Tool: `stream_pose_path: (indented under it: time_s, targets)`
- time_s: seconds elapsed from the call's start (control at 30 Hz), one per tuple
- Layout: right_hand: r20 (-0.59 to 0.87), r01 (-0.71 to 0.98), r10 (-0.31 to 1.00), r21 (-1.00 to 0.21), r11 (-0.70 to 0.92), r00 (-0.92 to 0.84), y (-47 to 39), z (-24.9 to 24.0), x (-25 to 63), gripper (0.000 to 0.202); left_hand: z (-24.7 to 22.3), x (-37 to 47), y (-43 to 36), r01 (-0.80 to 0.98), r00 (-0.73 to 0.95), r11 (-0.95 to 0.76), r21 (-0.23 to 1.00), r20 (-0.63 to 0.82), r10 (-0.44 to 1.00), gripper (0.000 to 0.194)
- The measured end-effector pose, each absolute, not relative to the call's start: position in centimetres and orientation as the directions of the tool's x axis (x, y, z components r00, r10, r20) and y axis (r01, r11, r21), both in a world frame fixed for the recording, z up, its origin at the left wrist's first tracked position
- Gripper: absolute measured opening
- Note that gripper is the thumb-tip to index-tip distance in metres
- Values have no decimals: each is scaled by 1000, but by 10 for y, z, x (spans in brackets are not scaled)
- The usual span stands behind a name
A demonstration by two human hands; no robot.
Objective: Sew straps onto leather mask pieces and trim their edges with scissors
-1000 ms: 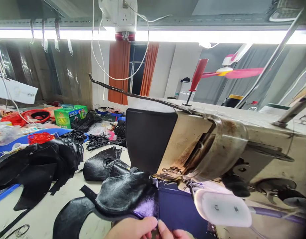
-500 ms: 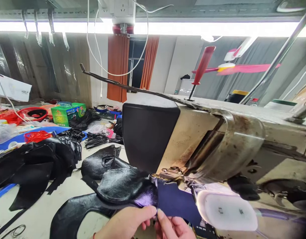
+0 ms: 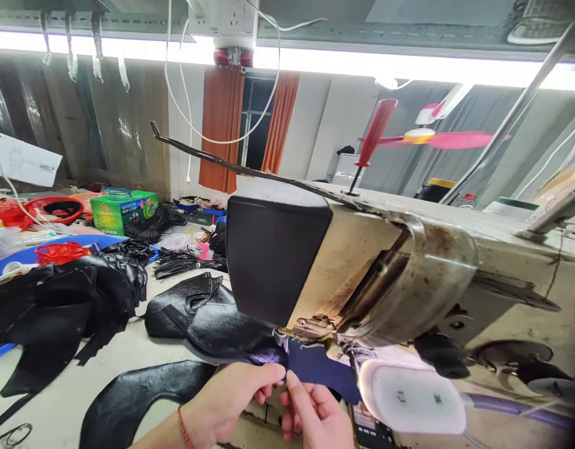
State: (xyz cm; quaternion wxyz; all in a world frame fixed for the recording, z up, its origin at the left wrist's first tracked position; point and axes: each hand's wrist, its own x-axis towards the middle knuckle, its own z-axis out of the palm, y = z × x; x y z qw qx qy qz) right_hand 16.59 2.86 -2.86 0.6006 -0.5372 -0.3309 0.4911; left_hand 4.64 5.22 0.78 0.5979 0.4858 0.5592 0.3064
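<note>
A black leather piece (image 3: 231, 330) lies bunched under the head of a sewing machine (image 3: 362, 249), and a flat dark blue-black panel (image 3: 320, 368) continues to the right of the needle area. My left hand (image 3: 236, 390), with a red string on the wrist, pinches the near edge of the leather just in front of the presser foot. Beside it my right hand (image 3: 315, 411) is closed, thumb and forefinger on the same edge. The two hands' fingertips nearly meet. A curved black leather piece (image 3: 114, 393) lies left of my left wrist.
A lit white lamp (image 3: 411, 396) hangs low, right of my right hand, above a phone-like dark device (image 3: 369, 427). Heaped black leather pieces (image 3: 82, 299) cover the left side. Behind them are bundled black cords (image 3: 179, 263) and a green box (image 3: 123, 212).
Both hands have moved slightly away from me, toward the presser foot, with the leather edge. The leather beside the needle has shifted and folded further back. The camera view has turned slightly.
</note>
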Motion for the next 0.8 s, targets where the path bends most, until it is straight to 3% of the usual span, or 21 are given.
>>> stream_pose_path:
  time_s: [0.1, 0.17, 0.2, 0.23, 0.27, 0.3, 0.33, 0.4, 0.53, 0.67, 0.8]
  targets:
    - [-4, -114, 933, -993, 40, 360, 26, -44, 165, 49, 10, 47, 55, 186, 192, 324, 928, -357, 914, 37]
    - [278, 165, 848, -960, 226, 452, 25, -54, 169, 39, 11, 47, 56, 179, 196, 305, 936, -337, 921, 37]
    - [481, 374, 750, -867, 330, 453, 25, -57, 174, 30, 12, 47, 56, 174, 196, 301, 938, -333, 922, 38]
    - [684, 592, 626, -696, 406, 375, 26, -58, 181, 19, 12, 47, 57, 170, 197, 300, 939, -331, 923, 38]
    - [839, 762, 499, -466, 450, 218, 27, -58, 188, 9, 12, 46, 57, 166, 202, 299, 940, -329, 923, 38]
    - [916, 854, 400, -226, 469, 23, 29, -56, 195, 12, 11, 46, 57, 165, 208, 295, 941, -326, 922, 38]
    - [926, 875, 343, -32, 484, -156, 31, -54, 202, 22, 11, 46, 57, 168, 215, 290, 942, -322, 922, 38]
    - [891, 856, 303, 158, 492, -339, 36, -48, 212, 33, 10, 46, 58, 176, 227, 274, 946, -309, 923, 38]
    - [905, 877, 242, 227, 424, -351, 43, -39, 217, 28, 7, 45, 60, 184, 226, 262, 947, -301, 927, 38]
    - [868, 813, 185, 330, 479, -461, 47, -42, 220, 25, 7, 43, 62, 191, 257, 243, 951, -288, 923, 39]
    - [879, 845, 267, 233, 481, -394, 48, -55, 228, 29, 12, 42, 63, 230, 325, 216, 949, -284, 902, 36]
